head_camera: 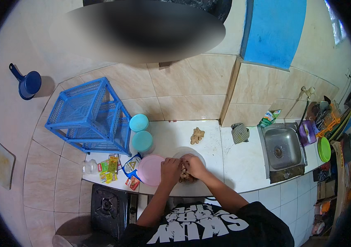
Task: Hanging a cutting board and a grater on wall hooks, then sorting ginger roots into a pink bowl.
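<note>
A round see-through container (201, 153) stands near the counter's front edge, with brown, knobbly pieces (185, 178) inside that look like ginger. My left hand (171, 169) is at the container's left side, its fingers bent towards the opening. Over the right part of the opening is my right hand (195, 166), fingertips reaching down close to the pieces. My fingers cover whatever may be between them. A round pink lid or plate (150, 170) lies left of the container, right beside my left hand. Farther back on the counter rests a ginger root (197, 136).
Two turquoise-lidded tubs (139, 122) stand beside a blue plastic rack (86, 114). Seasoning packets (109, 169) and a blue package (131, 165) lie front left, above a gas stove (109, 205). A cloth (240, 133) and a steel sink (282, 148) are on the right.
</note>
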Demonstrator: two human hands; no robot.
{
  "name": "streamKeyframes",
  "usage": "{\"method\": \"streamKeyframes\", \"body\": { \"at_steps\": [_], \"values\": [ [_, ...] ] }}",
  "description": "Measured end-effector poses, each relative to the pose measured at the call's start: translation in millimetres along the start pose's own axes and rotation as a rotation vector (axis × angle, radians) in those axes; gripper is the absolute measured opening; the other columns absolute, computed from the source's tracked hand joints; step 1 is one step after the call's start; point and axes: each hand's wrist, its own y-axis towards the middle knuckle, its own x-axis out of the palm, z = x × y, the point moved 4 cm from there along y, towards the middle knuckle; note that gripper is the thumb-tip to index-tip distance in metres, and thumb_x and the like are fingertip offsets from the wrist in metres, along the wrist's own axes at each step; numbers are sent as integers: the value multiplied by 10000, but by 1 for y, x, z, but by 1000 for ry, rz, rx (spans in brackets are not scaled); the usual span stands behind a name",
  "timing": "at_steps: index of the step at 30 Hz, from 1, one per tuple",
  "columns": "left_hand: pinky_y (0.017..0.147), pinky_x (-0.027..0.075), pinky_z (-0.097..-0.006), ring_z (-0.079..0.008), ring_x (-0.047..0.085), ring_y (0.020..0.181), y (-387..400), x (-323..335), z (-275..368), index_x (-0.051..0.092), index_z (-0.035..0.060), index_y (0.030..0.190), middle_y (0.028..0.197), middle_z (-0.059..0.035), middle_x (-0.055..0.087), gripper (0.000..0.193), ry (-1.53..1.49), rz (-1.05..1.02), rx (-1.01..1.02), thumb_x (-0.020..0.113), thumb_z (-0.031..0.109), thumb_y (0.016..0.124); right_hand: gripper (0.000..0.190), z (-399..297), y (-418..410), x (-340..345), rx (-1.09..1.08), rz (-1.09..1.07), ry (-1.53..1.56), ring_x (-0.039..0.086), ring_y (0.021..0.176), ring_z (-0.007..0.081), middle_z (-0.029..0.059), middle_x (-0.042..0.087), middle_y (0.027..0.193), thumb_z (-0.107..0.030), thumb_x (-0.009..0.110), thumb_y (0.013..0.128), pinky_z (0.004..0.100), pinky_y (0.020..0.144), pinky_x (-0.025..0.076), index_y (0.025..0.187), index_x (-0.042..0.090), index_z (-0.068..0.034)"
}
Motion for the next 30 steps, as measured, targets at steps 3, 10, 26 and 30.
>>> {"method": "streamKeyframes", "body": {
  "at_steps": [3,10,26,30],
  "values": [
    [889,493,-468,-316,635,1035,16,-3,2,737,88,1030,1008,-92,725,159,-144,55,-44,695,189,914,263,-17,9,-26,156,77,169,692,956,346,189,703,1027,39,625,896,414,861,559,1146,694,-5],
    [957,492,-462,-367,627,1043,76,15,4,710,53,1106,1104,-154,698,229,-252,130,84,703,190,922,263,58,42,-68,274,382,332,705,905,186,122,719,1011,-6,679,916,327,802,563,1178,671,-13],
    [966,534,-499,-442,623,1125,150,158,-50,608,26,1197,1145,-238,656,524,-217,-395,-178,836,233,774,595,184,88,-12,490,266,161,688,1106,366,241,704,1191,-154,710,859,412,996,524,1424,573,-23],
    [964,536,-493,-417,638,1114,166,169,-27,610,11,1177,1101,-241,668,549,-273,-463,-135,860,212,731,578,237,67,-20,583,395,388,709,999,366,225,729,1085,-142,727,835,419,913,548,1376,595,12]
  ]
}}
